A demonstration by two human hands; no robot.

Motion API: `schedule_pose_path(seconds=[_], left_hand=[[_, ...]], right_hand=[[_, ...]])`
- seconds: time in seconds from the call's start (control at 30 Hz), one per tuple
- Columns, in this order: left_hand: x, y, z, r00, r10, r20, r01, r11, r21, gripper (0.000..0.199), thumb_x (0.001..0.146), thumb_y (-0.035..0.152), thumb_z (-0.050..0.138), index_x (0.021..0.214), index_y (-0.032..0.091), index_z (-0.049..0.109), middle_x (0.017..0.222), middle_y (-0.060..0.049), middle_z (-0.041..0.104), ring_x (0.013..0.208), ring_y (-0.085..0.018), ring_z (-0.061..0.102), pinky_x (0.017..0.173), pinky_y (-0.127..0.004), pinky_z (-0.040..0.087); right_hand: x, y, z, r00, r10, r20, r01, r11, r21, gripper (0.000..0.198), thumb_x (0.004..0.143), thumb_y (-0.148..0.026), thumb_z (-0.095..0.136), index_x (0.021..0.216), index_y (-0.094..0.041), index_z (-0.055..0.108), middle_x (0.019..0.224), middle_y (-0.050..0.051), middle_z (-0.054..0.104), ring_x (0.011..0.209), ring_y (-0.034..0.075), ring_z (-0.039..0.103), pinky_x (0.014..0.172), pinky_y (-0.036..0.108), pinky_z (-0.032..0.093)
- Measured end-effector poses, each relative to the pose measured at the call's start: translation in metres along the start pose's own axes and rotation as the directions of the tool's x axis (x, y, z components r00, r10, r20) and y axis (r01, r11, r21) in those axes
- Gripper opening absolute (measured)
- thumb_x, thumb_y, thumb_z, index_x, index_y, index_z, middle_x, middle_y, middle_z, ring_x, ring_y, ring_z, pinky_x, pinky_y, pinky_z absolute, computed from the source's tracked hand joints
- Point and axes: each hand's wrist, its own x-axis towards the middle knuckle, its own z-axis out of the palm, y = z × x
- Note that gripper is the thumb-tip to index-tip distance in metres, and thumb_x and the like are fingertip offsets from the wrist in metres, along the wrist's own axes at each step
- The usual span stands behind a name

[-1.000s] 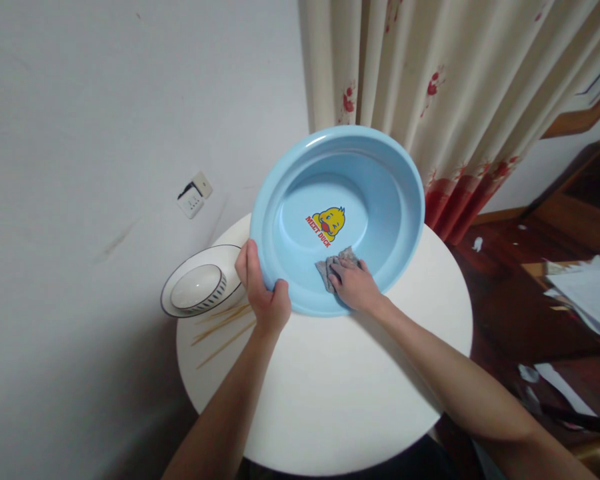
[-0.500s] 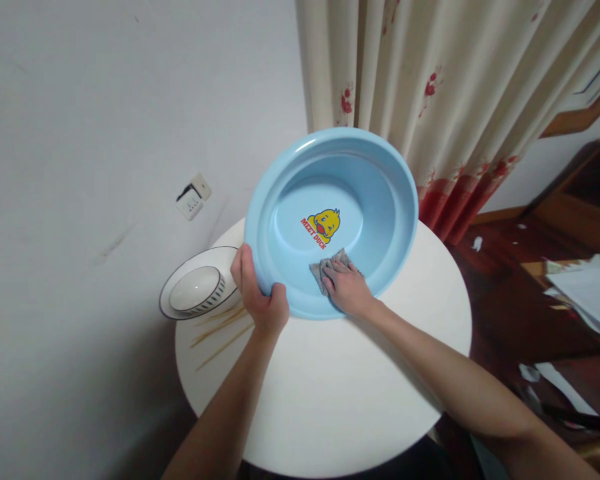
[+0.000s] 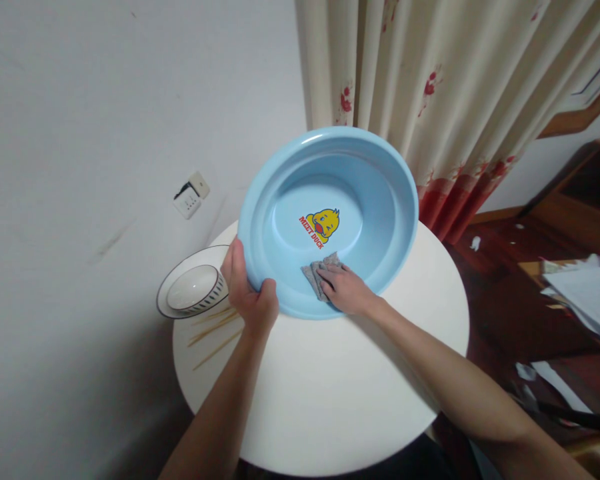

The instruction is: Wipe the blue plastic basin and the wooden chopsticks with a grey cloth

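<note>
A light blue plastic basin (image 3: 380, 200) is tilted up over the white round table, its inside facing me. A yellow duck print with red lettering marks its bottom. My left hand (image 3: 250, 287) grips the basin's left rim, thumb on the near side and fingers round the outer edge. Against the lower inner wall, my right hand (image 3: 347, 287) presses a grey cloth (image 3: 313, 275), fingers closed over it. Part of the cloth is hidden under those fingers.
Left of the basin, a white bowl (image 3: 193, 288) sits in a larger dark-rimmed dish (image 3: 164, 293). Several chopsticks (image 3: 213, 333) lie on the white table (image 3: 330, 400). A wall socket (image 3: 187, 202), a curtain (image 3: 455, 100) and papers (image 3: 585, 300) surround the table.
My right hand and the cloth have slid slightly left along the basin's inside. The left hand and the basin's left rim have shifted a little left.
</note>
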Motion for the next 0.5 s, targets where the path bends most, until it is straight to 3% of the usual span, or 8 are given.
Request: schedule_pose_path(seconds=[0.1, 0.17, 0.3, 0.4, 0.5], left_hand=[[0.0014, -0.0062, -0.003, 0.999, 0.0, 0.037, -0.001, 1.0, 0.02, 0.084, 0.077, 0.026, 0.064, 0.158, 0.021, 0.044, 0.158, -0.011, 0.051, 0.145, -0.035, 0.047, 0.124, -0.05, 0.036], [0.0015, -0.0075, -0.0039, 0.998, 0.006, 0.057, -0.007, 1.0, 0.003, 0.084, 0.081, 0.034, 0.065, 0.16, 0.021, 0.041, 0.16, -0.012, 0.048, 0.147, -0.036, 0.044, 0.124, -0.052, 0.034], [0.0027, -0.0045, -0.0022, 0.99, 0.048, 0.13, -0.025, 0.984, -0.176, 0.09, 0.091, 0.054, 0.058, 0.167, 0.021, 0.024, 0.17, -0.015, 0.034, 0.158, -0.037, 0.029, 0.129, -0.055, 0.024], [0.0046, -0.0016, 0.0002, 0.98, 0.055, 0.191, 0.004, 0.955, -0.295, 0.106, 0.088, 0.07, 0.058, 0.168, 0.026, 0.005, 0.176, -0.016, 0.018, 0.163, -0.038, 0.015, 0.131, -0.058, 0.017], [0.005, -0.0001, 0.0018, 0.971, 0.01, 0.239, 0.065, 0.952, -0.301, 0.116, 0.082, 0.081, 0.057, 0.167, 0.027, 0.002, 0.176, -0.017, 0.011, 0.163, -0.04, 0.011, 0.13, -0.059, 0.019]], right_hand=[[-0.0018, 0.0036, -0.0083, 0.991, 0.132, -0.002, -0.131, 0.984, -0.119, 0.044, 0.105, -0.03, 0.043, 0.143, -0.017, 0.061, 0.155, 0.014, 0.056, 0.149, 0.028, 0.046, 0.127, 0.053, 0.026], [-0.0021, 0.0043, -0.011, 0.988, 0.157, -0.001, -0.156, 0.977, -0.146, 0.043, 0.105, -0.03, 0.045, 0.143, -0.018, 0.06, 0.155, 0.013, 0.056, 0.149, 0.028, 0.045, 0.128, 0.053, 0.025], [-0.0016, 0.0006, -0.0104, 0.984, 0.18, -0.004, -0.179, 0.972, -0.152, 0.044, 0.105, -0.031, 0.043, 0.144, -0.018, 0.06, 0.158, 0.013, 0.054, 0.152, 0.027, 0.043, 0.127, 0.052, 0.026], [-0.0012, -0.0025, -0.0089, 0.982, 0.19, -0.015, -0.19, 0.971, -0.144, 0.042, 0.106, -0.031, 0.042, 0.141, -0.018, 0.062, 0.158, 0.013, 0.054, 0.152, 0.027, 0.042, 0.127, 0.052, 0.026], [-0.0008, -0.003, -0.008, 0.98, 0.198, -0.03, -0.2, 0.97, -0.137, 0.04, 0.106, -0.03, 0.042, 0.138, -0.018, 0.063, 0.157, 0.013, 0.055, 0.152, 0.026, 0.042, 0.126, 0.05, 0.027]])
